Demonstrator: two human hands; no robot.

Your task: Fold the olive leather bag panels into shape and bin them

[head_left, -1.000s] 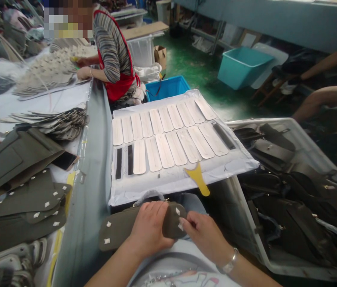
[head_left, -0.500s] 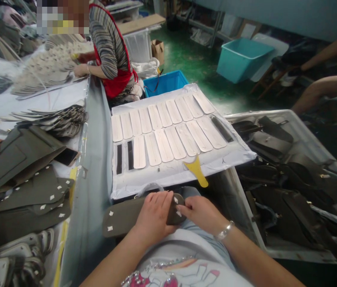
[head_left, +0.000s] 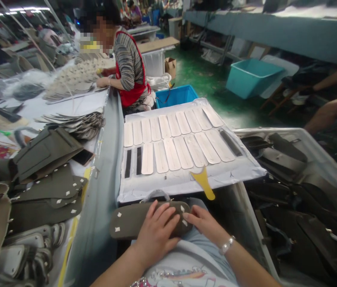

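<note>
A dark olive-grey bag (head_left: 132, 221) lies across my lap, its long, round-ended face turned up. Small white tape patches (head_left: 119, 215) sit near both ends of that face. Behind its far edge rises a clear-wrapped handle (head_left: 156, 194). My left hand (head_left: 158, 227) rests on the middle of the face with its fingers spread. At the bag's right end, my right hand (head_left: 202, 223) is closed, thumb and forefinger at one of the white patches. Just beyond the bag, a yellow forked plastic piece (head_left: 204, 184) hangs over the edge of a white-covered board (head_left: 180, 179).
Rows of cream strips (head_left: 168, 153) lie on the board. To the right stands a white crate (head_left: 255, 223) of dark bags. The left table holds stacked grey panels (head_left: 51, 183) and a phone (head_left: 83, 157). A co-worker in a red apron (head_left: 135, 87) works beyond, near a blue bin (head_left: 177, 95).
My head view has tilted up, so the scene sits lower and further right. My left hand's fingers have spread apart on the bag. My right hand stays at the bag's right end.
</note>
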